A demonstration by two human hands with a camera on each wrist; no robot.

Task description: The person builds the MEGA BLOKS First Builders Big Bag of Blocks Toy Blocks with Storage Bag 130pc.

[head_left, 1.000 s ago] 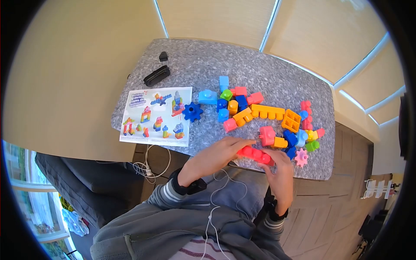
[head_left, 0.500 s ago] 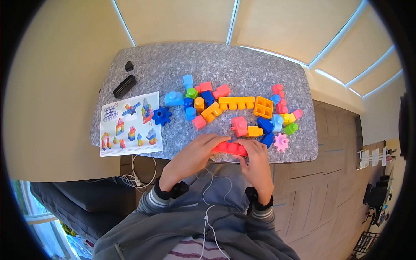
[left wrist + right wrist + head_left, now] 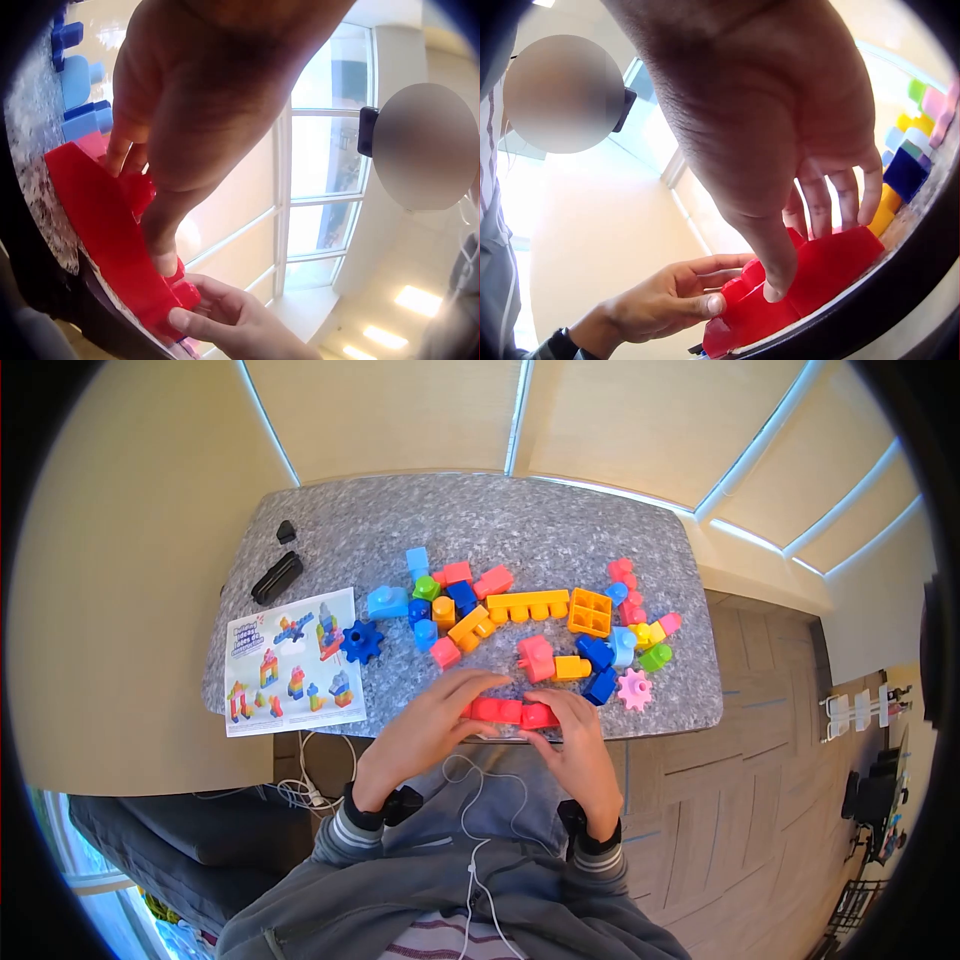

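Near the front edge, red blocks (image 3: 495, 710) lie in a row between both hands. My left hand (image 3: 420, 728) grips their left end, fingers on the far side and thumb nearer the body. The right hand (image 3: 578, 745) holds the right end, a red block (image 3: 538, 717), in the same way. A curved red underside (image 3: 105, 225) shows in the left wrist view, with the left hand (image 3: 202, 112) over it and the right hand (image 3: 251, 326) at its lower end. In the right wrist view, the right hand (image 3: 780, 112) covers part of the red blocks (image 3: 832, 266); the left hand (image 3: 660, 300) pinches the other end.
Beyond the hands lie a pink block (image 3: 536, 658), a long orange block (image 3: 525, 606), a blue gear (image 3: 361, 642) and a pink gear (image 3: 634, 690), among several others. A printed sheet (image 3: 290, 710) is on the left, below a black case (image 3: 277, 578).
The head view has shifted, so the table and hands appear farther left. A seam between the red pieces shows more plainly now. Both hands stay on the red blocks.
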